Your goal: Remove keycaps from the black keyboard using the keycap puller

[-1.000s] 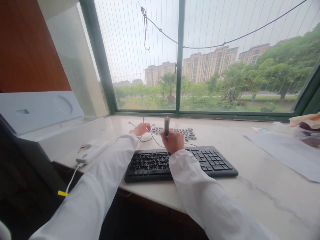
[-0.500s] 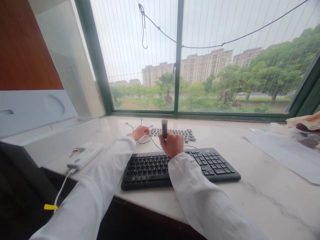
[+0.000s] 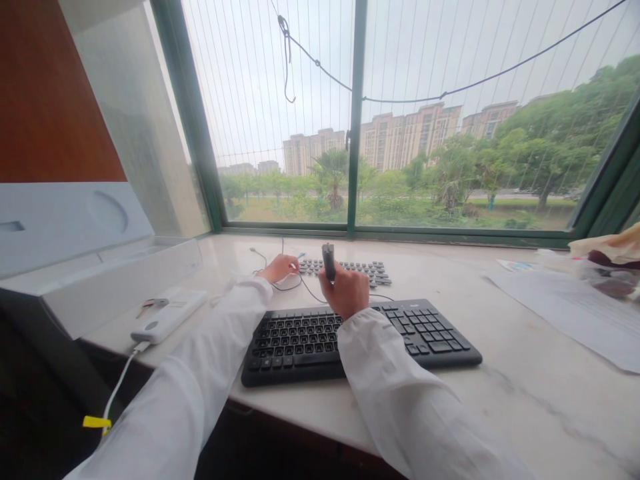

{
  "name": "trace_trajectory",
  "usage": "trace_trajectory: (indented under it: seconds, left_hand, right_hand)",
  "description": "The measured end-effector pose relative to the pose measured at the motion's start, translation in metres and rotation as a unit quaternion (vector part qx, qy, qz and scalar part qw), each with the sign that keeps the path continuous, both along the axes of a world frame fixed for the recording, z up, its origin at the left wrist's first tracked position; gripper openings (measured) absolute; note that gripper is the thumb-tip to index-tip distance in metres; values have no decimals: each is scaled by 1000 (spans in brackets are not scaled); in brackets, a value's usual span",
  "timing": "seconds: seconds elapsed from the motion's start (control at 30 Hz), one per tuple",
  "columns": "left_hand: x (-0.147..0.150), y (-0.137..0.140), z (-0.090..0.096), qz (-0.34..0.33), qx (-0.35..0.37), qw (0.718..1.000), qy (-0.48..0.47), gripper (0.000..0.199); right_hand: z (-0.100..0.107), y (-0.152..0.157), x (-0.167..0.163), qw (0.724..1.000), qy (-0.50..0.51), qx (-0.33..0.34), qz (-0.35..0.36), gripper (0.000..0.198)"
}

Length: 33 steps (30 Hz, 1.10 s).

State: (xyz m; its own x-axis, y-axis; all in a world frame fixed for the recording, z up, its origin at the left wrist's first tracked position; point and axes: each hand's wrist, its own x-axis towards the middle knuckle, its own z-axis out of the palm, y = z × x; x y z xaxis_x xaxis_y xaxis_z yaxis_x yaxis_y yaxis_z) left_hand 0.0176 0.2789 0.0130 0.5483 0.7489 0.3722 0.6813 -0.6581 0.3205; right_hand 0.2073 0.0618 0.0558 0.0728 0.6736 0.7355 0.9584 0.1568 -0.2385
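My left hand is closed in a pinch at the left end of several rows of loose keycaps laid out behind the keyboard. Whatever lies between its fingers is too small to make out; a bluish tip shows just beyond them. My right hand is wrapped round a dark grey rod-like tool, whose blunt end points up and away. Below my right hand lies a black keyboard. Many of its left-hand key positions show bare sockets, while the number pad has its caps. My right forearm covers part of it.
A thin cable loops behind the keyboard. To the left lie a white power bank with keys on it and an open white box. Paper sheets and a plastic bag lie right, beneath the window.
The view has shifted very slightly. Both hands stay almost in place, and the right one still grips the grey tool.
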Motion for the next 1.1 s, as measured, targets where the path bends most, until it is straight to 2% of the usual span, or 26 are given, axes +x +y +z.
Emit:
trace_trajectory:
  seconds: [0.3,0.47,0.57,0.7,0.77,0.83,0.9,0.97,1.03,1.1]
  left_hand:
    - [0,-5,8,2,9,1000,-5,7]
    - [4,-27,28,10,24,999,-26,13]
    - [18,-54,50,8,33,999,-39,23]
    - [47,-108,77,14,67,994,-87,41]
    - [63,-140,84,24,90,988,-120,47]
    - [79,-173,85,31,107,981,-157,52]
    - [96,-202,82,9,84,966,-243,53]
    - [115,-225,77,-34,24,955,-295,54]
    - [137,-242,73,-111,-69,944,-303,55]
    - [159,-254,71,-168,-157,915,-332,54]
  right_hand:
    - [1,-2,0,1000,4,-3,5,29]
    - [2,-4,-3,1000,13,-4,-5,29]
    - [5,-6,-7,999,35,-6,-16,31]
    - [14,-14,-8,996,87,13,-23,35]
    - [23,-19,2,991,132,32,-7,36]
    - [32,-26,20,982,178,46,43,34]
    - [39,-33,46,974,192,43,109,32]
    - [42,-41,76,957,230,5,179,35]
    - [39,-49,104,923,293,-50,245,43]
    - [32,-56,127,896,338,-80,276,49]
